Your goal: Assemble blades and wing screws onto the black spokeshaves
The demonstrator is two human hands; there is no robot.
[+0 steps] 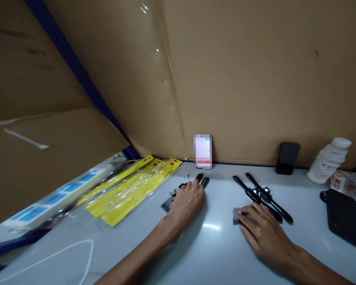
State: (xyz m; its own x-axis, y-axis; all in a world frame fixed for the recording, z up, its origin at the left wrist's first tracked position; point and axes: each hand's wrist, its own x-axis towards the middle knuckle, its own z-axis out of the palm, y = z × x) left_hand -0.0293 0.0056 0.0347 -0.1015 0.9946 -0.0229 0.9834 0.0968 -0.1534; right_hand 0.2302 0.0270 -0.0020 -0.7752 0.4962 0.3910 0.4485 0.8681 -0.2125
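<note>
My left hand [187,202] lies on the pale table over a black-handled metal tool [202,180], its fingers curled around the tool's middle; the black handles stick out past my knuckles and a metal end [167,205] shows on the left. My right hand [262,231] rests flat on the table, fingertips on a small grey metal piece [237,215]. Just beyond it lie two more black-handled tools [262,196], crossed over each other.
Yellow plastic packaging sleeves [133,188] lie to the left beside blue-and-white packs [56,198]. A cardboard wall [240,79] backs the table, with a small card [202,151] and a black phone [287,157] leaning on it. A white bottle [329,160] and black case [345,217] sit right.
</note>
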